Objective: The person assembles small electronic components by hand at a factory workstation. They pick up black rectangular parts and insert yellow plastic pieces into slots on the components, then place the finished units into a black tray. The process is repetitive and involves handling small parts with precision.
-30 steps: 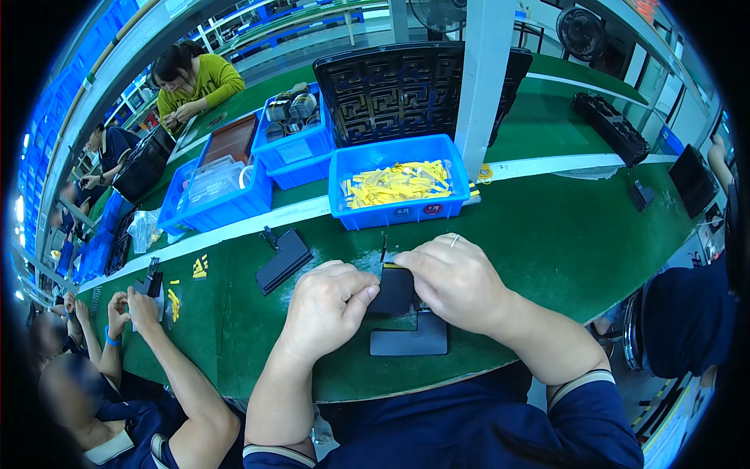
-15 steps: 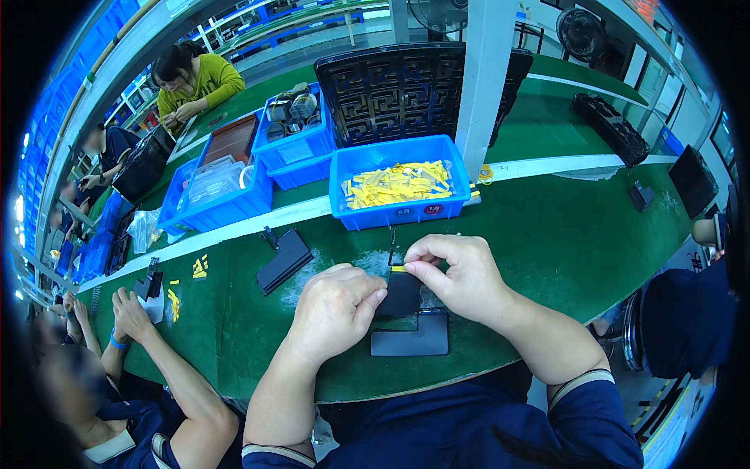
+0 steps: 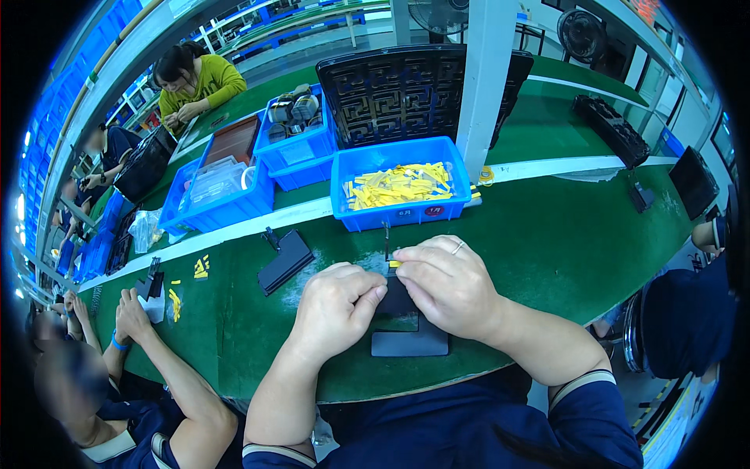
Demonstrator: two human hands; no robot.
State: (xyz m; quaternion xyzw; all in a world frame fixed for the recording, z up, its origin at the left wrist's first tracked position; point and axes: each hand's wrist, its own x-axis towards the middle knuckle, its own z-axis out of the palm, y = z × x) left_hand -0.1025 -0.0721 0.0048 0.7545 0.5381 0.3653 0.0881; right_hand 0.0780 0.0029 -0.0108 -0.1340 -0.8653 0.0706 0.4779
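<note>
Between my hands is a flat black part [image 3: 398, 295] with a thin dark piece jutting from its far end. A small yellow strip [image 3: 394, 264] lies across that end. My left hand [image 3: 337, 303] is closed at the part's left edge, thumb against the curled fingers. From the right, my right hand [image 3: 451, 283] bends over the part, its fingertips pressed together at the yellow strip; the palm hides some of the part. Just nearer to me rests an L-shaped black part [image 3: 410, 344] on the green table.
Beyond my hands stands a blue bin [image 3: 398, 220] of yellow strips. Another black part [image 3: 285, 262] lies to the left. A white post [image 3: 480, 94] rises behind the bin, beside a black tray [image 3: 391, 94]. At lower left a co-worker's hands [image 3: 133, 316] are at work.
My right hand has turned over and shifted slightly left, its fingers now lower over the part. The part's far end has tipped a little left. My left hand is almost where it was.
</note>
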